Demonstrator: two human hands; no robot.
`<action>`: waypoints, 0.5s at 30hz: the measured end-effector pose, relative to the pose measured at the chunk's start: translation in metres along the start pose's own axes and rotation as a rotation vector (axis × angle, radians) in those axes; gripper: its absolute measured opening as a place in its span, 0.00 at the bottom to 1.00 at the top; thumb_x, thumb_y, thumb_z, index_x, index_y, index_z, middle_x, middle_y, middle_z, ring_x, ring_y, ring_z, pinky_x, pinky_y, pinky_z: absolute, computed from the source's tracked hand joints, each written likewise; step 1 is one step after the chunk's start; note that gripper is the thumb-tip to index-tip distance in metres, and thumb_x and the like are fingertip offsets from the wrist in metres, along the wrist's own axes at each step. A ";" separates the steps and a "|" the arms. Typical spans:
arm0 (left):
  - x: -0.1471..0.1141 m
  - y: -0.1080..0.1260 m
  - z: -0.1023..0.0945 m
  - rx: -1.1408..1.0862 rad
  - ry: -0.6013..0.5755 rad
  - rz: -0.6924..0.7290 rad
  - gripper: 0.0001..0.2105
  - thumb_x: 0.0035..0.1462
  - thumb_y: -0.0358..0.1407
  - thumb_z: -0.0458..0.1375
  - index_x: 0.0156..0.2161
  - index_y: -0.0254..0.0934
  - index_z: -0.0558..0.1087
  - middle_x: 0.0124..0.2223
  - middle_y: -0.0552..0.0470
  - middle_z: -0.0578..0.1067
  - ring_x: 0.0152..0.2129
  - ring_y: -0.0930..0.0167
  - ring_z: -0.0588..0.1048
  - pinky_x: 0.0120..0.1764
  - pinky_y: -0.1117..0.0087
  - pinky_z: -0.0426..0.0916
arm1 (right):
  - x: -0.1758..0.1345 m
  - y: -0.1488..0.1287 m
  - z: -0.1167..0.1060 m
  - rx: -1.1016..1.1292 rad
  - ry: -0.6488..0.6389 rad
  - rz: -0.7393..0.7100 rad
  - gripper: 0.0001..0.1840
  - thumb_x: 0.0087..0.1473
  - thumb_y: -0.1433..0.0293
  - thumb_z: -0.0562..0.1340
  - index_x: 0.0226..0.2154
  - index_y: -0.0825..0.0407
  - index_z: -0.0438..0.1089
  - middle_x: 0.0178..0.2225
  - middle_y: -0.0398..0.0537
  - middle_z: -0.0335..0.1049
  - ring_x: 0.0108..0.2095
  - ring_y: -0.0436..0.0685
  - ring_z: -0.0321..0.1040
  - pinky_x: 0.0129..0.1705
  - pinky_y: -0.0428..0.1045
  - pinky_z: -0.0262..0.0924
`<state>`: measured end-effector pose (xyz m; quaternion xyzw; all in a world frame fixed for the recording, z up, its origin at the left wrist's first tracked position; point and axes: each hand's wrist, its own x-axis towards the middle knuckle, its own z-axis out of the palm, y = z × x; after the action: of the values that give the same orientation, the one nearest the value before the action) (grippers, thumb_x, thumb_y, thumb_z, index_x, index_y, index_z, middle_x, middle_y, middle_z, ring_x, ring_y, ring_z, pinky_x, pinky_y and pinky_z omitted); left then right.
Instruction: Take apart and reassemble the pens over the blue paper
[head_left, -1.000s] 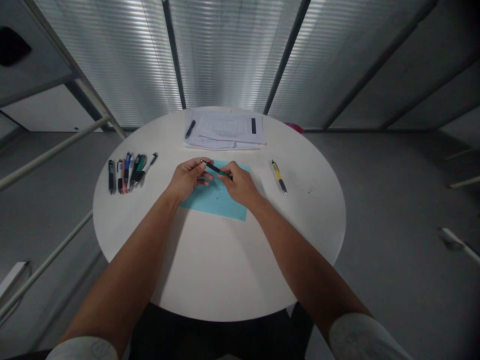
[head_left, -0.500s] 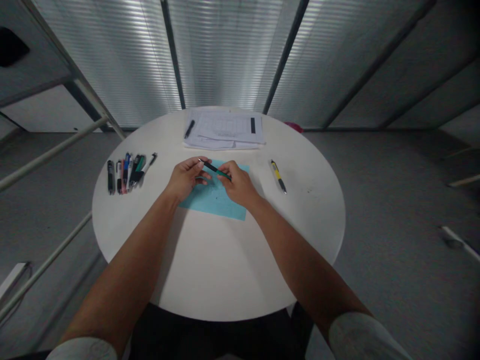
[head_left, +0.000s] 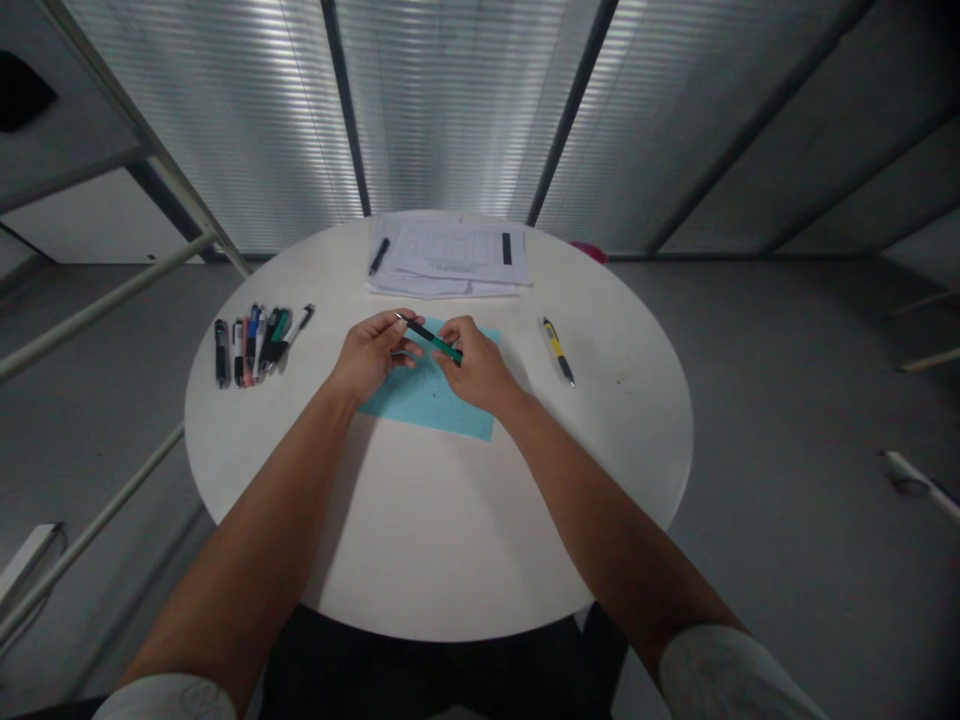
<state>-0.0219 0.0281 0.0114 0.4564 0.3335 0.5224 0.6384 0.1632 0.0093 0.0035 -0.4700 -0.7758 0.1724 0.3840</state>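
Observation:
Both hands hold one green pen with a black grip, slanting down to the right. At its tip end, my left hand pinches it between thumb and fingertips. My right hand is closed round the green rear end, which it partly hides. Beneath the hands lies a light blue sheet of paper with faint marks on it. A yellow and black pen rests on the table to the right of my right hand.
The round white table stands before a wall of blinds. Several pens lie in a group at its left. Printed papers with a black pen on them are at the back. A pale metal rail runs along the left.
The right hand's fingers have shifted slightly on the pen, so more of its green rear end shows. Otherwise the hands and objects stay nearly where they were.

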 end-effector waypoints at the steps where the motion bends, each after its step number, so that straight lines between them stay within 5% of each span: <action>1: 0.000 0.000 0.000 -0.001 0.002 0.000 0.16 0.48 0.40 0.68 0.42 0.35 0.74 0.47 0.45 0.76 0.24 0.74 0.76 0.24 0.73 0.70 | 0.000 0.000 0.000 -0.010 0.003 0.004 0.12 0.58 0.64 0.58 0.44 0.49 0.62 0.41 0.50 0.71 0.42 0.57 0.69 0.43 0.51 0.61; 10: 0.000 -0.001 0.000 0.006 0.004 -0.009 0.17 0.48 0.40 0.68 0.42 0.35 0.74 0.48 0.45 0.76 0.24 0.75 0.76 0.24 0.73 0.70 | 0.000 -0.007 -0.008 -0.107 -0.076 0.057 0.16 0.67 0.63 0.45 0.40 0.49 0.66 0.32 0.45 0.74 0.35 0.55 0.70 0.41 0.50 0.58; 15: 0.000 0.000 0.000 0.000 0.008 -0.014 0.17 0.48 0.41 0.68 0.42 0.36 0.73 0.48 0.45 0.76 0.25 0.75 0.76 0.24 0.73 0.70 | 0.000 -0.005 -0.002 0.014 0.008 -0.001 0.13 0.60 0.60 0.56 0.43 0.50 0.63 0.41 0.49 0.72 0.41 0.56 0.69 0.42 0.50 0.60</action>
<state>-0.0217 0.0283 0.0113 0.4520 0.3393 0.5198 0.6407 0.1617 0.0073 0.0076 -0.4678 -0.7732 0.1756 0.3905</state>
